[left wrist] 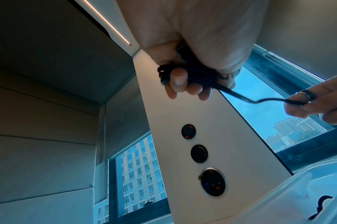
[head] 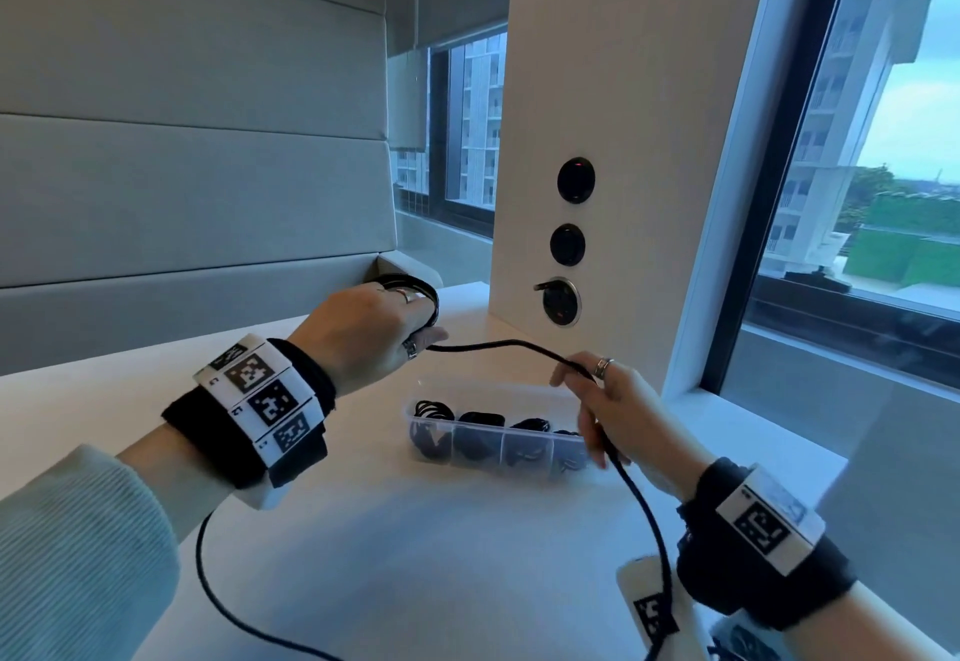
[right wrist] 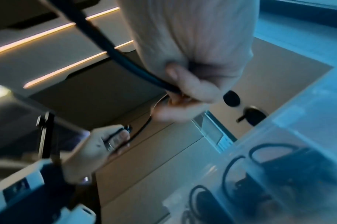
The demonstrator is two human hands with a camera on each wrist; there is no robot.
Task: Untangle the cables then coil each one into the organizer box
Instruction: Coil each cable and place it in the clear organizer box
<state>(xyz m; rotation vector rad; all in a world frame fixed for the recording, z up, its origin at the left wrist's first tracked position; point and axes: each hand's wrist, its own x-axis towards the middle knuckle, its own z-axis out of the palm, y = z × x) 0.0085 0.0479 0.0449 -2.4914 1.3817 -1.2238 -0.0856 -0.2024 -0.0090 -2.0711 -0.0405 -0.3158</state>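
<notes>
A long black cable [head: 498, 344] runs between my two hands above the white table. My left hand [head: 374, 328] grips a bundle of black loops [left wrist: 190, 75] of it, fingers curled round the coil. My right hand [head: 602, 400] pinches the loose run of the cable [right wrist: 137, 66] in front of the clear organizer box [head: 498, 458]. From there the cable drops past my right wrist and curves back over the table [head: 218, 603] toward me. The box [right wrist: 290, 159] holds coiled black cables in several compartments.
A white pillar with two round black switches [head: 575, 180] and a round socket [head: 561, 302] stands behind the box. Windows lie to the right and behind. A padded grey wall [head: 182, 167] borders the table on the left.
</notes>
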